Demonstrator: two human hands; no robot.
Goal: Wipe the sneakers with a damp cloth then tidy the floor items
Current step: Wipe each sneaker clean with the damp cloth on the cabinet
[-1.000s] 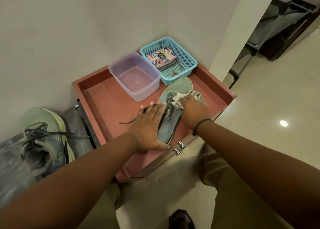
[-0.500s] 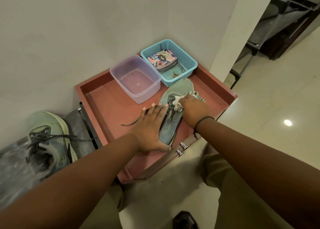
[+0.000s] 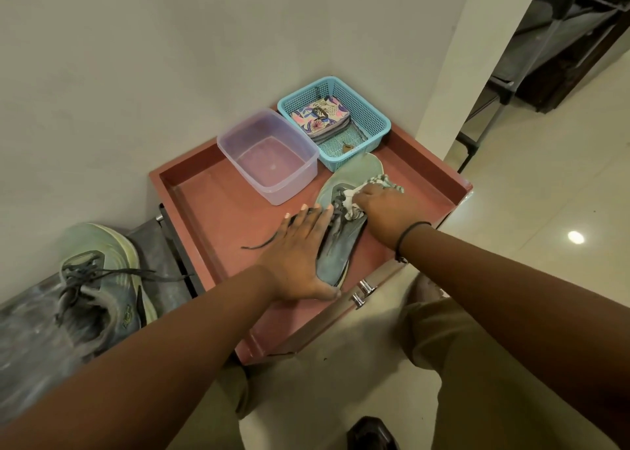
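The sneaker (image 3: 344,211) lies on its side on the red tray-topped counter (image 3: 218,207), just in front of the blue basket (image 3: 371,115), which serves as the landmark here; its long axis runs from the toe, which nearly touches the basket's near wall, back toward the person, with the heel at the counter's near edge; both hands sit on it, so neither has to reach. The left hand (image 3: 300,255) lies flat with fingers straight, pressing the heel half and the loose laces down, on the side of the sneaker away from the basket's right corner; the right hand (image 3: 385,211) is nearer the basket, its fingers curled round a bunched striped cloth (image 3: 354,200) pressed against the lace area and the upper toward the toe; judging from this, the coming stroke would run along the long axis, between the basket end and the heel. The clear tub (image 3: 269,153) stands just left of the basket; the second sneaker (image 3: 99,279) rests well left of the basket, off the counter, untouched. Compared with a second ago, the left hand stays planted in the same place, while the right hand and cloth have shifted only slightly over the laces; the view itself has tilted a little.
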